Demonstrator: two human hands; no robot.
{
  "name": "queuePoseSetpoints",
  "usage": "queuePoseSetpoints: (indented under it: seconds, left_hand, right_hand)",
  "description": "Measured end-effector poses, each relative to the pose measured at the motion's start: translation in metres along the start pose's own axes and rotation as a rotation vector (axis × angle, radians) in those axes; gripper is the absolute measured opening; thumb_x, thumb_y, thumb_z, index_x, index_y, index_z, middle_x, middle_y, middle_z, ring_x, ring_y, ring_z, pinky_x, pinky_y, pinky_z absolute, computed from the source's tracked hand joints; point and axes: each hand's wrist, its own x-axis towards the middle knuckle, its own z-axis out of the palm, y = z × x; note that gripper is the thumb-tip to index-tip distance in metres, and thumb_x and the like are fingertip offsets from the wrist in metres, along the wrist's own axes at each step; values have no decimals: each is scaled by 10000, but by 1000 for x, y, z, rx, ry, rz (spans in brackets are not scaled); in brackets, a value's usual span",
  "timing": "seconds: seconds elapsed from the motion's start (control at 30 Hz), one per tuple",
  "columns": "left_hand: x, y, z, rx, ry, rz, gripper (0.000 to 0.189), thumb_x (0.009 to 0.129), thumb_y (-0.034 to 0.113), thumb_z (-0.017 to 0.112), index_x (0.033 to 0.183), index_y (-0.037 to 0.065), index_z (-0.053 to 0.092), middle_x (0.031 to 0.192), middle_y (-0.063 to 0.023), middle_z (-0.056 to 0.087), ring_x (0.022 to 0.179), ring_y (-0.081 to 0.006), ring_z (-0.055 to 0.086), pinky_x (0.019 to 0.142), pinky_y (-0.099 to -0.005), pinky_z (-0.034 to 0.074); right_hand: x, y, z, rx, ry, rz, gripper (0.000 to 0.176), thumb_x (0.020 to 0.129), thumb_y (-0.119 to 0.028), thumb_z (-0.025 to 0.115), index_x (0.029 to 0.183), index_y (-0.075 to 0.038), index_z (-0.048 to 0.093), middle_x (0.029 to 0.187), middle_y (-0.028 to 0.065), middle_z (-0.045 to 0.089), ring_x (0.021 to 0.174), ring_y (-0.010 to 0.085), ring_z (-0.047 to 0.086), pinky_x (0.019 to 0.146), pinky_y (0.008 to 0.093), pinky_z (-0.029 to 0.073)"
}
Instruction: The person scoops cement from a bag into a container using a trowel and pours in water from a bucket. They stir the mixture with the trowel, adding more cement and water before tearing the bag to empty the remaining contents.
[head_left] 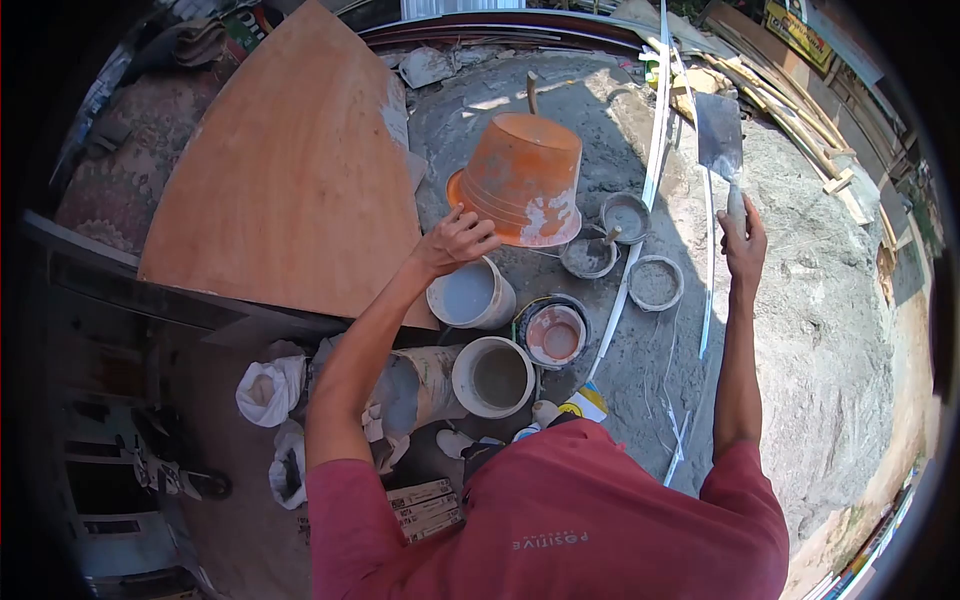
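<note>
My left hand (457, 241) grips the rim of an orange bucket (525, 170). The bucket is tipped bottom-up, with dried grey-white smears on its side, and its mouth is turned away from view. Raised at the right, my right hand (742, 240) is closed round the handle of a putty knife (719, 135) with a wide flat blade pointing up. Below the orange bucket are a white bucket of greyish water (466, 295) and small tubs of grey mix (590, 255). Whether the orange bucket touches anything beneath is hidden.
A large plywood sheet (290, 180) lies at the left. Nearer my body stand a pail of grey mix (493, 377), a nested bucket (555, 333) and an opened sack (415, 385). Long white strips (650, 190) cross the rough grey cement surface (820, 330).
</note>
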Motion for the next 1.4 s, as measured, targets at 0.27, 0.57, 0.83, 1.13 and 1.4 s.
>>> queuePoseSetpoints:
  seconds: [0.27,0.57,0.83,1.13,1.4]
  left_hand:
    - [10,-2,3,21,47,115,114,706,163,582,776,166,493,805,8,448,752,-140,499,688,-302,449]
    - [-23,17,20,-89,15,164,113,693,153,585,766,156,499,797,-6,442,750,-153,494,741,-312,463]
    - [-31,22,12,-106,24,155,95,718,156,574,749,147,484,785,-17,426,752,-168,492,756,-350,462]
    - [-34,33,20,-449,103,-867,120,785,91,633,793,73,514,867,-61,508,747,-233,526,679,-349,481]
    - [-116,71,40,-1190,488,-1597,222,827,202,691,870,88,505,787,22,551,711,-73,530,569,-234,439]
  right_hand:
    - [39,-91,26,-186,123,-577,575,771,-102,632,1319,-112,457,999,152,642,854,231,619,785,316,469]
    - [88,-89,20,764,96,-78,251,783,-101,600,999,-18,504,681,21,508,471,75,470,421,208,380]
    - [34,-46,41,-50,-892,333,418,731,-148,612,1136,-53,568,581,-20,477,393,61,425,338,214,330]
    - [-24,20,33,309,-219,286,301,816,-125,582,1090,-36,496,610,-5,462,361,73,407,311,223,326]
    - [-130,113,46,204,-440,603,164,813,-164,590,911,-54,520,555,-2,454,329,96,412,289,238,323]
